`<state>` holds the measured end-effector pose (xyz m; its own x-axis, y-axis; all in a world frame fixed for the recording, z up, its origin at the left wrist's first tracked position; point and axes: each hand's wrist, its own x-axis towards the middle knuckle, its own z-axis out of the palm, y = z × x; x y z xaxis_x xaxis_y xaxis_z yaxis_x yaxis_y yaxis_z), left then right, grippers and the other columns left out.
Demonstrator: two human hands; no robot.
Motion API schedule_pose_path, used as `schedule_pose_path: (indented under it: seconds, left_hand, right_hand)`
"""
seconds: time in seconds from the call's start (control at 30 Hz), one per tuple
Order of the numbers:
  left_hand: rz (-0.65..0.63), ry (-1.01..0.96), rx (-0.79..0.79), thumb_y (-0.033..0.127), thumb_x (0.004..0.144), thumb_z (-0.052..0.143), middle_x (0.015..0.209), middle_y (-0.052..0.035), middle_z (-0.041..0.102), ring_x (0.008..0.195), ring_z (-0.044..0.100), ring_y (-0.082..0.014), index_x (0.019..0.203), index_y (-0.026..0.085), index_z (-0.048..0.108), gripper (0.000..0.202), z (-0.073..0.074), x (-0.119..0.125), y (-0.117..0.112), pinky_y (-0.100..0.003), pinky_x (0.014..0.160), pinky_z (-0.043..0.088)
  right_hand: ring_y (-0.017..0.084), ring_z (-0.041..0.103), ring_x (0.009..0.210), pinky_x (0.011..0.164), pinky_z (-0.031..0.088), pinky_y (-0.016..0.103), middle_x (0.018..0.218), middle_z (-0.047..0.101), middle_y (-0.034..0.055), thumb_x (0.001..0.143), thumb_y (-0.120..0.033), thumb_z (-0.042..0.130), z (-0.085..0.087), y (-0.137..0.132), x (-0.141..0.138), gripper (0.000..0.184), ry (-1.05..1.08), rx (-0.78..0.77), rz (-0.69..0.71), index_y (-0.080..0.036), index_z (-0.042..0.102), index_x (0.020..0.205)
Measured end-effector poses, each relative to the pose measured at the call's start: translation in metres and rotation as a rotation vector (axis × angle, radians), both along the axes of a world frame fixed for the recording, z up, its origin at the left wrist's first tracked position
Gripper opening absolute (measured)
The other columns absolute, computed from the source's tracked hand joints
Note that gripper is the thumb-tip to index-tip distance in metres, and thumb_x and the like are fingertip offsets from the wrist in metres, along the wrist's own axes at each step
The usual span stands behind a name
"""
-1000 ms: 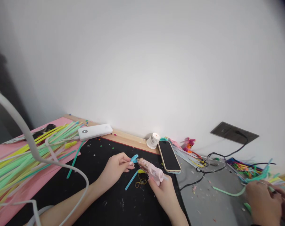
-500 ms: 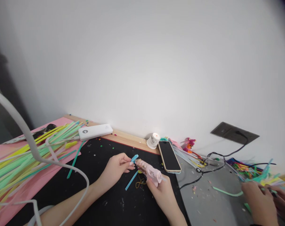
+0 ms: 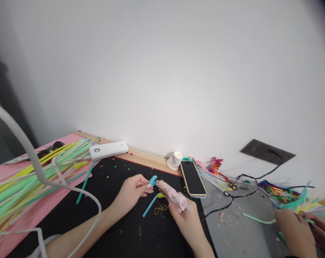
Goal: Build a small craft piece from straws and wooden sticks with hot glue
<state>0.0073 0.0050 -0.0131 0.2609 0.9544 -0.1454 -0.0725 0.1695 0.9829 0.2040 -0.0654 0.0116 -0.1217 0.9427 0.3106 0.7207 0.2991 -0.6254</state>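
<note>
Between the fingertips of my left hand (image 3: 137, 189) is a folded piece of blue pipe cleaner (image 3: 153, 180), its loops standing out past the thumb. My right hand (image 3: 184, 216) is wrapped round a pale pink hot glue gun (image 3: 173, 195). The gun's nozzle points left and sits right by the blue piece; whether the two touch I cannot tell. Below them on the black mat (image 3: 130, 229) lie a straight blue pipe cleaner strip (image 3: 149, 206), a small yellow-green piece (image 3: 160, 195) and a tangled brownish-yellow loop (image 3: 160, 208).
Many pipe cleaners (image 3: 14, 200) cover pink paper at left, beside a white power bank (image 3: 108, 151). A white cable (image 3: 81, 193) arches over my left forearm. Behind my right hand are a paper cup (image 3: 174, 161) and a phone (image 3: 194, 178). A co-worker's hands (image 3: 296, 225) work at far right.
The glue gun has shifted slightly right, leaving more of the blue piece showing. My left hand has barely moved. The co-worker's hands have shifted a little.
</note>
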Motion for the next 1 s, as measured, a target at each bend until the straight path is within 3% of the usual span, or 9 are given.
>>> schedule_pose_path:
  seconds: [0.13,0.47,0.73,1.0]
  left_hand:
    - [-0.007,0.004,-0.004,0.029,0.068,0.067,0.073,-0.0042,0.073,0.076,0.071,-0.0237,0.069,0.017,0.053,0.018,0.0032,0.0005,-0.0016,-0.027,0.061,0.050]
    - [0.041,-0.026,-0.075,0.029,0.066,0.071,0.072,-0.0043,0.074,0.077,0.071,-0.0240,0.068,0.018,0.054,0.020,0.0022,0.0007,0.0012,-0.028,0.063,0.051]
    - [0.022,-0.066,-0.098,0.032,0.067,0.071,0.077,-0.0067,0.074,0.080,0.071,-0.0235,0.071,0.017,0.054,0.022,0.0049,-0.0007,-0.0012,-0.027,0.065,0.052]
    - [0.022,-0.071,-0.120,0.031,0.069,0.069,0.080,-0.0071,0.075,0.082,0.071,-0.0225,0.073,0.017,0.054,0.021,0.0076,-0.0018,-0.0008,-0.026,0.066,0.053]
  right_hand:
    - [0.013,0.054,0.055,0.053,0.042,0.020,0.064,0.057,-0.0006,0.084,-0.021,0.049,-0.0024,-0.0003,-0.0027,0.011,-0.024,-0.010,0.013,-0.017,0.054,0.075]
    - [0.016,0.060,0.062,0.056,0.045,0.022,0.074,0.063,0.0045,0.085,-0.021,0.045,0.0008,0.0004,0.0001,0.014,-0.046,0.043,-0.044,-0.017,0.058,0.082]
    - [0.012,0.052,0.053,0.053,0.041,0.020,0.063,0.055,-0.0009,0.085,-0.023,0.048,-0.0019,0.0000,-0.0011,0.013,-0.022,0.002,-0.025,-0.018,0.053,0.074]
    - [0.015,0.057,0.060,0.056,0.045,0.022,0.071,0.062,0.0034,0.085,-0.021,0.047,-0.0014,0.0009,0.0004,0.014,0.003,0.028,-0.074,-0.016,0.059,0.082]
